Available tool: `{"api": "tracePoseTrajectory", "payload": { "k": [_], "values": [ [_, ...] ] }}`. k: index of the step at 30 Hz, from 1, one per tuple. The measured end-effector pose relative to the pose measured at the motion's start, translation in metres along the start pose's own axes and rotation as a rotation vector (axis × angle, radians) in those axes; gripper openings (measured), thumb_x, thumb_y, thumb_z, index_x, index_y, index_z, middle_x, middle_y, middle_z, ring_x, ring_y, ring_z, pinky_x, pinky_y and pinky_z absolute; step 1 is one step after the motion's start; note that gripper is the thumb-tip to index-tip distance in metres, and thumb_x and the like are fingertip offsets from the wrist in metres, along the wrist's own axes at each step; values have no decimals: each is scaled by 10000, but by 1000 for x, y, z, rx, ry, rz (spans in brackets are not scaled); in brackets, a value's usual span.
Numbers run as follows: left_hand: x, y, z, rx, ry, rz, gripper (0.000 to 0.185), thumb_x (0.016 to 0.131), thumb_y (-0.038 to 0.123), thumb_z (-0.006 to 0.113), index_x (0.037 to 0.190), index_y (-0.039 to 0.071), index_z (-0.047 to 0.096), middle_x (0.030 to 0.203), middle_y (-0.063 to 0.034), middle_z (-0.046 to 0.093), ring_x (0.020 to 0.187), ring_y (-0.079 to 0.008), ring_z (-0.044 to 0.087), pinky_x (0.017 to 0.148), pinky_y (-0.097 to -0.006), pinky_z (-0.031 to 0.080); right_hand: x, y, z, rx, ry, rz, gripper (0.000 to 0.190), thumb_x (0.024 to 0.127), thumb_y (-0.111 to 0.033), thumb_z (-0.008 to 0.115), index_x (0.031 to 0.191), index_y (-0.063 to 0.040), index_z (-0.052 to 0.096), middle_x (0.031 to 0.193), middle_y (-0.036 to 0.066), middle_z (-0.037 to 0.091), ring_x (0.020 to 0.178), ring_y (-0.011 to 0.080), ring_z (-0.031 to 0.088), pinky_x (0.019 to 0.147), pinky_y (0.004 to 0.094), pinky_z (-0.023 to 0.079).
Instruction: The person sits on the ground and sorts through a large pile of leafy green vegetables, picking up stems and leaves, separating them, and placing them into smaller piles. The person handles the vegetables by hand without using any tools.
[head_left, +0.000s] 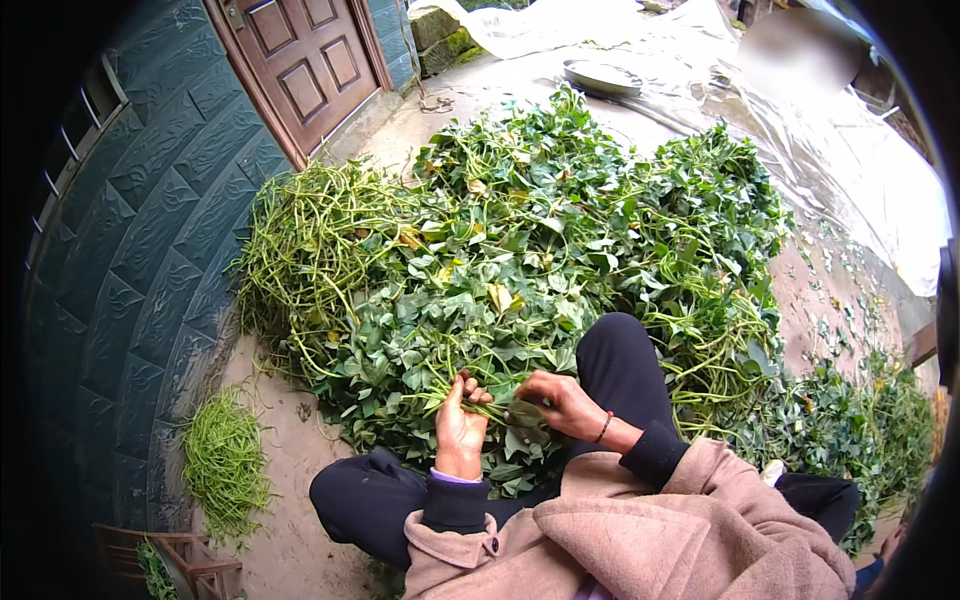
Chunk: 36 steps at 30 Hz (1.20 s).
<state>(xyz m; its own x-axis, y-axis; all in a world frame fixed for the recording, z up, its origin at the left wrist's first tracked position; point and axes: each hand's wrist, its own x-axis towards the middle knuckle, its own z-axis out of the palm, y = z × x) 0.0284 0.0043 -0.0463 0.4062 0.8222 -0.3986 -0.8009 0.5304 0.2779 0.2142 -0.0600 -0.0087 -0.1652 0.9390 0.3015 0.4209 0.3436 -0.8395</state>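
A big heap of leafy green vines (555, 247) lies on the ground in front of me, with some yellow leaves in it. My left hand (463, 420) is closed around a bunch of green leaf stems (431, 396), palm turned up, low over the near part of the heap. Just right of it, my right hand (559, 401) has its fingertips together at a green leaf (525, 414), beside the stems' other end. It wears a thin red bracelet.
A pile of stripped stems (225, 461) lies at the left, near a wooden chair (199, 562) and a tiled wall (150, 300). A brown door (311, 67), a round metal pan (602, 79) and plastic sheeting (847, 165) are farther off. More vines (847, 427) and part of another person (889, 547) are at right.
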Motion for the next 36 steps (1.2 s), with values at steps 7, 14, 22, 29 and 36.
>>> {"api": "tracePoseTrajectory", "payload": {
  "k": [7, 14, 22, 29, 36],
  "values": [
    [-5, -15, 8, 249, 72, 59, 179, 956, 223, 515, 1010, 52, 517, 730, 7, 440, 643, -101, 394, 616, -256, 380, 13, -30, -2, -249, 50, -79, 533, 792, -252, 682, 1214, 19, 500, 1100, 205, 570, 1045, 361, 542, 893, 412, 427],
    [1, -8, 5, 4, -111, 51, 169, 963, 229, 499, 980, 63, 523, 693, 17, 406, 587, -89, 364, 573, -235, 350, -12, 18, 51, 49, -70, 125, 331, 900, -264, 565, 1072, 16, 527, 716, 190, 582, 602, 326, 544, 557, 396, 423],
    [-10, -16, 21, 446, -145, -68, 345, 915, 228, 596, 1149, -4, 492, 680, 40, 387, 553, -53, 341, 524, -205, 317, -18, 34, 49, 796, -306, 624, 296, 941, -307, 539, 922, -24, 620, 733, -79, 478, 664, 34, 371, 573, 237, 332],
    [6, -23, -7, 231, 24, -131, 274, 981, 250, 459, 1111, 15, 514, 673, 36, 377, 475, -43, 281, 439, -197, 257, -24, 35, 32, 328, -410, 378, 419, 915, -386, 559, 897, 33, 578, 658, 26, 491, 648, 96, 430, 566, 300, 391],
    [13, -1, -19, 237, 214, 87, 272, 987, 283, 440, 1093, 54, 540, 642, 50, 346, 456, -47, 249, 424, -207, 227, -14, 72, -88, -592, -26, 148, 260, 801, -275, 641, 913, -41, 627, 882, 144, 638, 859, 332, 612, 729, 417, 504]
  ]
}}
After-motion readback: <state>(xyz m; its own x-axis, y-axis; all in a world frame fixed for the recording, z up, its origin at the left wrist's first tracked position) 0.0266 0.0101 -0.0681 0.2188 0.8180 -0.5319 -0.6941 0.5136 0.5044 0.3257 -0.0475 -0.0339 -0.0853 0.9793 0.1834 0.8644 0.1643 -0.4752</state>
